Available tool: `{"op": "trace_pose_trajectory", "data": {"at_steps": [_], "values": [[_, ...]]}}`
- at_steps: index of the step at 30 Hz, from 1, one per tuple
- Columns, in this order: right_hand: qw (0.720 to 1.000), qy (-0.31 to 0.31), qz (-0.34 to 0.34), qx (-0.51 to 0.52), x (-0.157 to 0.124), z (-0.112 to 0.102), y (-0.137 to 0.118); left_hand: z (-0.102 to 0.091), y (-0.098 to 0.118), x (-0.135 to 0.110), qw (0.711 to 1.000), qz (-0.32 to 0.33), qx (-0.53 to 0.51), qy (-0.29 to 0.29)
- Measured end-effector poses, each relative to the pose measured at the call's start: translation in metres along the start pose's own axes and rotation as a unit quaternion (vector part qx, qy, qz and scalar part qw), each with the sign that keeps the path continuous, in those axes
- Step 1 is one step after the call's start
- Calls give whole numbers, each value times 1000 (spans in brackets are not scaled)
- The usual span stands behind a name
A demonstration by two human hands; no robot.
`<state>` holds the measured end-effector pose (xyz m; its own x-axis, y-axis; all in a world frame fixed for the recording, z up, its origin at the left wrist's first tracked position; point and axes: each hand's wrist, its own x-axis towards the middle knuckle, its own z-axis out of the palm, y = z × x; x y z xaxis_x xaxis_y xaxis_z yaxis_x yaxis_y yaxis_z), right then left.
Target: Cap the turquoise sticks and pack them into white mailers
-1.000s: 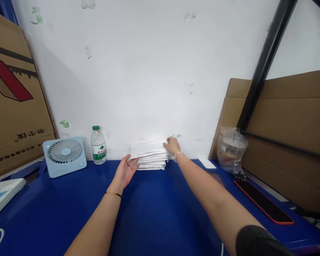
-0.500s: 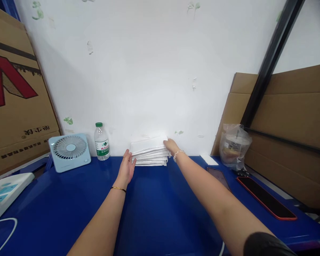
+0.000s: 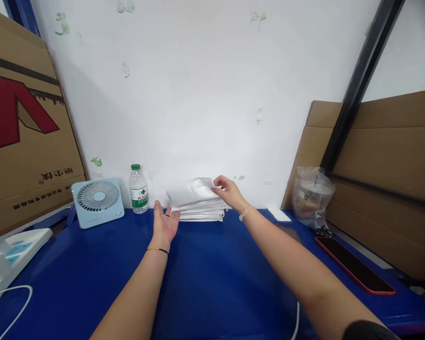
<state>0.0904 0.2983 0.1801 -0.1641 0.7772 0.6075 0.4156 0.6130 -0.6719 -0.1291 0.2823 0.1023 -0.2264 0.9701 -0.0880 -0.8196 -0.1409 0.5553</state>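
Note:
A stack of flat white packets (image 3: 201, 213), which look like padded mailers, lies on the blue table (image 3: 205, 274) against the wall. My right hand (image 3: 228, 192) pinches the right edge of the top white packet (image 3: 193, 190), which is raised and tilted above the others. At the stack's left end my left hand (image 3: 165, 224) is open, palm turned up, its fingers close to the packets. Whether those fingertips touch the stack I cannot tell.
Left of the stack stand a water bottle (image 3: 139, 191) and a light blue fan (image 3: 98, 202), with a power strip (image 3: 17, 259) nearer. To the right are a bagged cup (image 3: 310, 196), a red-edged phone (image 3: 354, 264) and cardboard (image 3: 389, 189).
The top packet has lifted off the stack at its right side, held by my right hand. My left hand has shifted slightly left and turned palm up. The view has moved a little.

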Motion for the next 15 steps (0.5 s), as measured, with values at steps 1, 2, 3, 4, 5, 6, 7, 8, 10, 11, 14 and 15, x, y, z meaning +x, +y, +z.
{"op": "trace_pose_trajectory", "data": {"at_steps": [1, 2, 3, 4, 5, 6, 7, 8, 10, 11, 14, 15], "values": [[998, -28, -53, 23, -10, -1, -10, 2, 3, -4, 1000, 9, -18, -6], [994, -62, -85, 36, -21, -1, -19, 4, 5, -8, 999, 21, -35, -15], [990, -88, -104, 33, -33, -2, -26, 6, 8, -12, 998, 32, -50, -22], [987, -105, -120, 14, -46, -3, -31, 7, 10, -16, 997, 35, -62, -26], [984, -114, -137, -14, -58, -4, -34, 8, 11, -19, 997, 27, -70, -26], [980, -115, -156, -48, -70, -5, -34, 9, 13, -22, 997, 11, -74, -20], [974, -114, -177, -85, -82, -6, -33, 10, 15, -25, 997, -9, -77, -12], [967, -113, -196, -120, -93, -8, -29, 10, 16, -27, 997, -22, -79, -2], [951, -129, -222, -174, -115, -12, -19, 12, 17, -30, 996, -16, -81, 20], [946, -142, -224, -189, -125, -15, -12, 14, 16, -32, 996, -2, -81, 29], [944, -190, -194, -189, -151, -22, 5, 21, 5, -41, 997, 36, -63, 35], [946, -204, -176, -179, -158, -24, 9, 24, -1, -45, 997, 42, -49, 32]]}}
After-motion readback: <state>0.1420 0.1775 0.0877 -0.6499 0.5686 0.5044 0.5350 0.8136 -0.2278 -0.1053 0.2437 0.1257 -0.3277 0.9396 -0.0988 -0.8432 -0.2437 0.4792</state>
